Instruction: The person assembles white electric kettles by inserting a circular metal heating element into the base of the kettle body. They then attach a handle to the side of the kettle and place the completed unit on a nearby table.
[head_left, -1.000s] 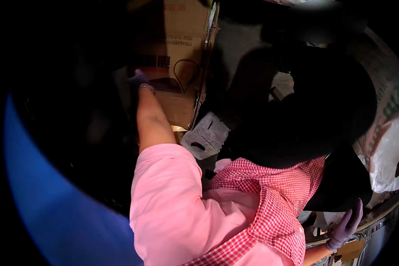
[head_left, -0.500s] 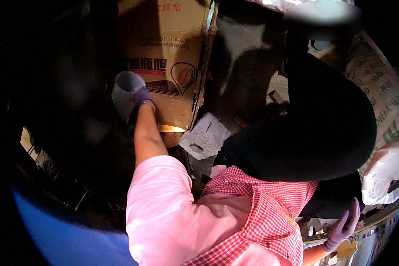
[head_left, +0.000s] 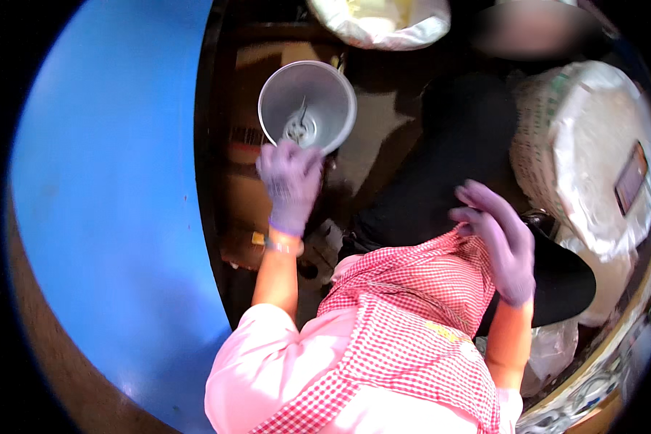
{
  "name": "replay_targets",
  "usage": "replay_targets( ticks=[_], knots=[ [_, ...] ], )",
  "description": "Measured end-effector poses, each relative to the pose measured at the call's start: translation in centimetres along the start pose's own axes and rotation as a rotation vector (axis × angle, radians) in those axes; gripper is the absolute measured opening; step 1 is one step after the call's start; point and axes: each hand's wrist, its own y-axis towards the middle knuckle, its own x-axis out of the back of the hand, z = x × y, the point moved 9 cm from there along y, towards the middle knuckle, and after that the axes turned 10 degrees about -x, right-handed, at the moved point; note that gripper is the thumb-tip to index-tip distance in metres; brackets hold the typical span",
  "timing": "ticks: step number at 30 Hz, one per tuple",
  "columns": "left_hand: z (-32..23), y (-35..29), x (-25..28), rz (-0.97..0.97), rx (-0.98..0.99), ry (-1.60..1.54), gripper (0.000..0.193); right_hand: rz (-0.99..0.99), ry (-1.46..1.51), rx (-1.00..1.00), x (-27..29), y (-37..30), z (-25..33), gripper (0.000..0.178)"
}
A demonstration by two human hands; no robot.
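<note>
Since the earlier frame, a translucent grey tub (head_left: 330, 98) has been lifted from beside the printed cardboard box and brought closer to the body, and the right hand (head_left: 505, 242) has been drawn in from the lower right over the lap. By the left hand (head_left: 291, 181), in a thin purple glove, the tub is gripped at the near edge of its rim — the fingers are bent there, while the thumb's placing cannot be made out. Its round mouth is turned up toward the camera, and a small dark object (head_left: 301, 116) can be seen near its bottom, too small to be identified. The tub is held above the cardboard box (head_left: 249, 199), just right of a large blue surface (head_left: 123, 181).

On the right hand, gloved alike, the fingers are loosely spread and slightly curved; nothing is seen to be grasped, though whether the checked apron (head_left: 398, 325) is touched by the fingertips cannot be told. Dark trousers (head_left: 441, 152) are seen between the two hands. Farther right, a printed sack (head_left: 539, 137) is topped with white plastic — a phone (head_left: 631, 179) is laid on it.
</note>
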Motion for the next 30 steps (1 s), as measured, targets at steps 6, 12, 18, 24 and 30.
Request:
replay_targets(
  ticks=[6,12,18,24,30],
  knots=[
    [-10.4,-2.0,12.3,-0.014,-0.545,-1.007,0.034,-0.158,-0.274,0.218,2.9,-1.6,0.8,0.042],
    [-9.9,10.6,3.7,0.105,-0.065,-2.129,0.113,-0.037,0.087,0.319,10.7,-9.6,-8.8,0.047],
    [-31.7,12.6,10.1,0.646,-0.591,-1.858,0.079,-0.545,-0.995,0.291,16.6,-19.3,-1.5,0.054],
    [-43.0,7.3,15.5,0.633,-1.212,-1.448,0.069,-0.696,-0.831,0.972,10.7,-27.8,10.4,0.059],
    [-43.1,6.2,15.2,0.462,-1.276,-1.280,0.075,-0.727,-1.022,1.015,8.4,-27.5,11.2,0.046]
  ],
)
